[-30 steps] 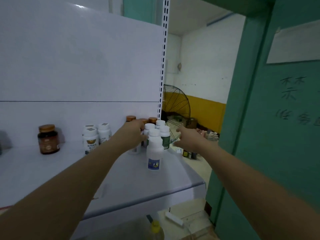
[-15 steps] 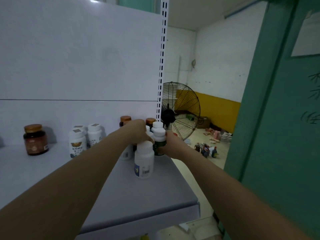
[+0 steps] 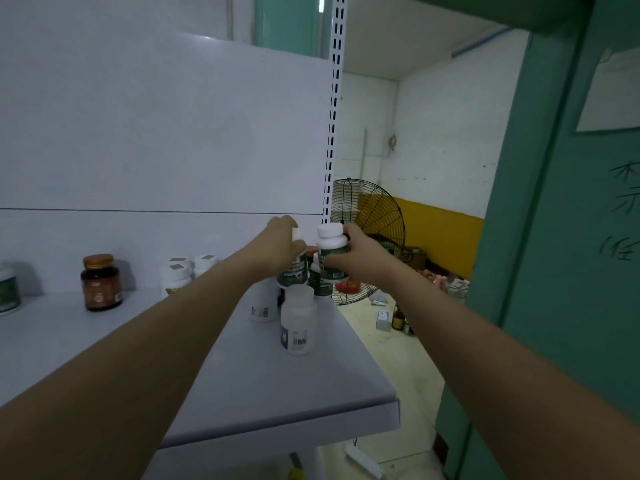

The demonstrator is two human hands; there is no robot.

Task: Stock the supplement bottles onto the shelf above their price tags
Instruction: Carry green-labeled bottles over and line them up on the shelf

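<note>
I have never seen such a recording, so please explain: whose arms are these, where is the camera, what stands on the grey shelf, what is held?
No machine here: these are a person's bare arms, filmed by a wide-angle camera worn on the head, looking forward and down. The right hand grips a green-labelled bottle with a white cap, raised above its neighbours. The left hand grips the top of a second green bottle. On the grey shelf stand a plain white bottle, a brown jar and more white bottles. A fan stands behind.

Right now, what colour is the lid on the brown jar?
The brown jar's lid is coppery orange; head view.
</note>
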